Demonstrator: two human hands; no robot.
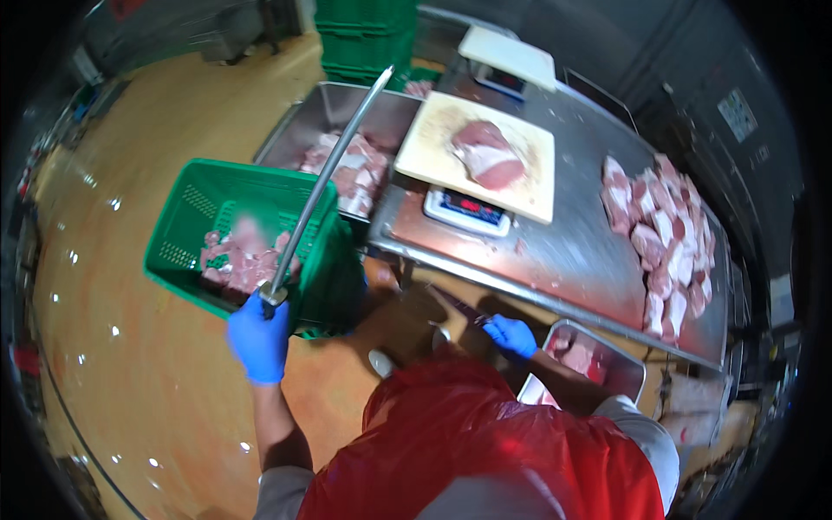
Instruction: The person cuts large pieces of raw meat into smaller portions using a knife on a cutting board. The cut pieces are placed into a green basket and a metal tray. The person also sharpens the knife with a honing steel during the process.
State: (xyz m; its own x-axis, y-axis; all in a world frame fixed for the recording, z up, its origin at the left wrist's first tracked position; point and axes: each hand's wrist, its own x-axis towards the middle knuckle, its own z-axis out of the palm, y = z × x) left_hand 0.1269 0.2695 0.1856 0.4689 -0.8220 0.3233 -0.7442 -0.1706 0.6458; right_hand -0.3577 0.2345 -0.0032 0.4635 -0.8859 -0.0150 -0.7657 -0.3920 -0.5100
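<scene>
My left hand, in a blue glove, is closed round the handle of a long honing steel. The rod points up and away, passing over the green crate and the metal tub. In my right hand, also blue-gloved, is a knife; its dark blade points left and away, low beside the table's front edge. Blade and steel are apart. On the white cutting board lies a large piece of raw meat. That board rests on a digital scale with a lit red display.
A green crate with meat scraps stands at left, beside a metal tub of meat. The steel table carries a meat pile at right and a second board on a scale. A metal pan sits by my right arm.
</scene>
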